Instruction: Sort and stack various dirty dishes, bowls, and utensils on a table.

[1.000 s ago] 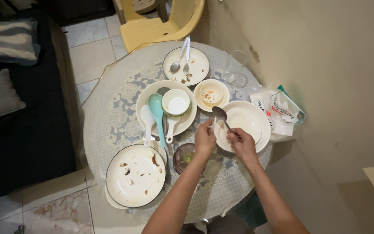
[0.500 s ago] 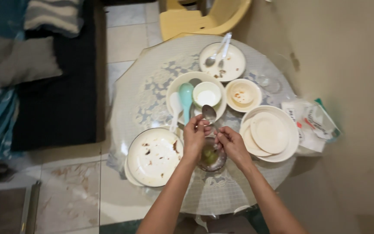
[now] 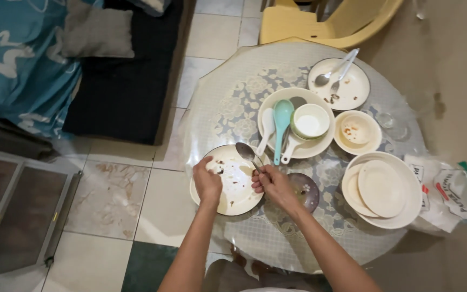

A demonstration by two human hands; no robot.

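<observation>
Your right hand is closed around the handle of a metal spoon, whose bowl points toward ten o'clock and hovers over the dirty round white plate with a dark rim. That plate sits at the desk's near-left edge, toward seven o'clock, and seems to rest on another plate beneath it. Your left hand curls over the plate's left rim, fingers bent onto it, gripping nothing else.

The plate overhangs the round desk with its lace-patterned plastic cover, so if you press down on that outer rim it can tip and slide off onto the tiled floor. The smooth cover could add to the slide. Scrape too hard with the spoon and scraps can flick over the edge.

Just beside your right hand, at three o'clock from the plate, stands a small dark glass bowl; a sweep of your wrist could knock it. At one o'clock the large cream plate carries a teal plastic spoon, white ladles and a small white bowl, a loose load that shifts if jostled. Farther right, the stacked cream plates lie near the desk's edge.
</observation>
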